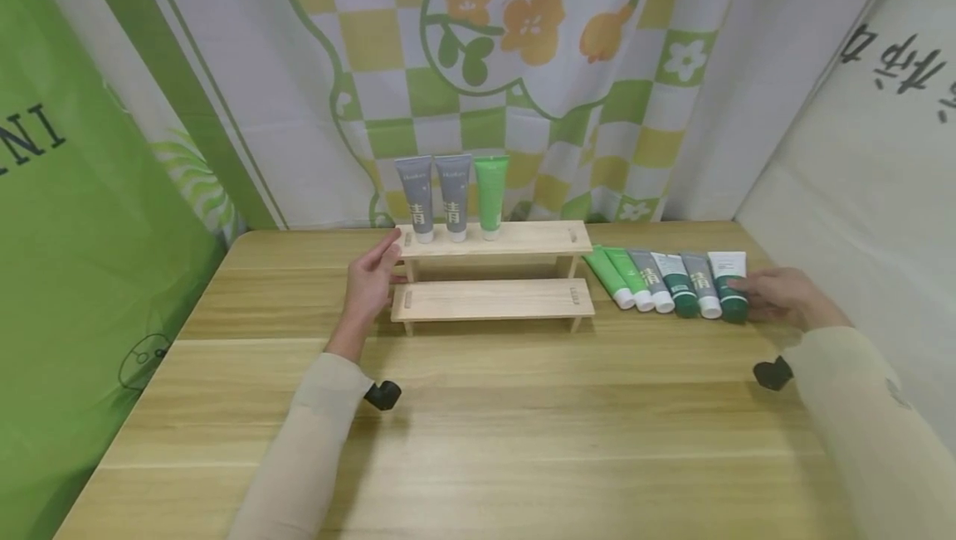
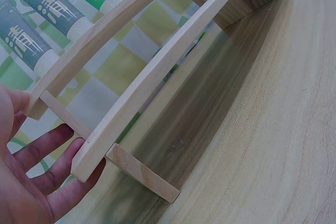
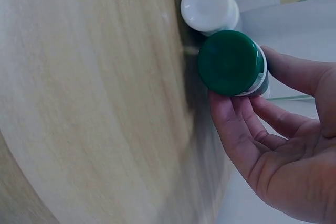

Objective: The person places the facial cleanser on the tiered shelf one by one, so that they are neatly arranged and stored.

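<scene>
- White-and-green squeeze tube [image 1: 721, 281] with a dark green cap lies at the right end of a row on the table [image 1: 523, 424], its cap toward the person.
- Right grip [image 1: 784, 296] grasps this tube, thumb on one side and fingers on the other.
- Left grip [image 1: 366, 287] holds the left end of a two-tier wooden stand [image 1: 493, 299].
- Leftward from the grasped tube come a grey tube [image 1: 698, 274], a second white-and-green tube [image 1: 675, 279], another grey tube [image 1: 646, 273] and two bright green tubes [image 1: 608, 274], these last nearest the stand.
- Upright on the upper tier [image 1: 534, 237] are two grey lettered tubes [image 1: 453, 192] and one bright green tube [image 1: 490, 192], white caps down.
- Patterned curtain [image 1: 496, 67] hangs behind.
</scene>
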`<action>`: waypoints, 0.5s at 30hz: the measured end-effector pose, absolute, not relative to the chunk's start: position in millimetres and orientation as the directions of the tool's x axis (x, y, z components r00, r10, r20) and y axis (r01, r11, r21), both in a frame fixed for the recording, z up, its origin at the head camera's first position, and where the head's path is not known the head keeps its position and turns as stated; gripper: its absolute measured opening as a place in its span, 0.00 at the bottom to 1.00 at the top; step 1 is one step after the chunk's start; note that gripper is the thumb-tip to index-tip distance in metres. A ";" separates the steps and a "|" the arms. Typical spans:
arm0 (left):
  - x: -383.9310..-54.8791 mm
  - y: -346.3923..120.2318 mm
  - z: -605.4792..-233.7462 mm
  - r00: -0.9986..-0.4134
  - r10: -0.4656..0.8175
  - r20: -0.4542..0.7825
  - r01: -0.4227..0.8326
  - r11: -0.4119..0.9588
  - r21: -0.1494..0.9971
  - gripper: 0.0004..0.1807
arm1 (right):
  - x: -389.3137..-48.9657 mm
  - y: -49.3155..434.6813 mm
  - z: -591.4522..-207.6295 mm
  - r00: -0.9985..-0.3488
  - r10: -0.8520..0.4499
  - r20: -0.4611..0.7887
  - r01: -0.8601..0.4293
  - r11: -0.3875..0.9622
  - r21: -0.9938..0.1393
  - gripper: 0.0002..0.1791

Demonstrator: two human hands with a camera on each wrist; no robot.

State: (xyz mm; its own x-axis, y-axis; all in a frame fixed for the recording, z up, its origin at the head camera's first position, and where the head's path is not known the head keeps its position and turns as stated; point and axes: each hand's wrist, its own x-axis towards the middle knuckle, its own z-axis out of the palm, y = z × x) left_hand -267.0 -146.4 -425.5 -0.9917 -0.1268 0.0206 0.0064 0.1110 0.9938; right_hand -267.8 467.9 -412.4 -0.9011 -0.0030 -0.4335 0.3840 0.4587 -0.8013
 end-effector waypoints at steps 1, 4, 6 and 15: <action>-266.8 -146.6 -425.6 -0.992 -0.126 0.021 0.007 0.114 0.993 0.23 | -267.0 467.2 -411.7 -0.905 -0.004 -0.426 0.378 0.455 -0.807 0.41; -266.4 -147.2 -425.6 -0.992 -0.127 0.018 0.002 0.121 0.993 0.23 | -264.3 464.4 -408.4 -0.912 -0.013 -0.410 0.363 0.440 -0.821 0.44; -266.1 -147.3 -425.3 -0.992 -0.126 0.012 -0.004 0.125 0.992 0.23 | -262.6 461.6 -405.4 -0.916 -0.019 -0.402 0.354 0.436 -0.827 0.45; -266.3 -146.3 -424.4 -0.993 -0.122 0.007 -0.008 0.130 0.992 0.24 | -256.7 441.6 -392.3 -0.943 -0.050 -0.329 0.280 0.417 -0.865 0.47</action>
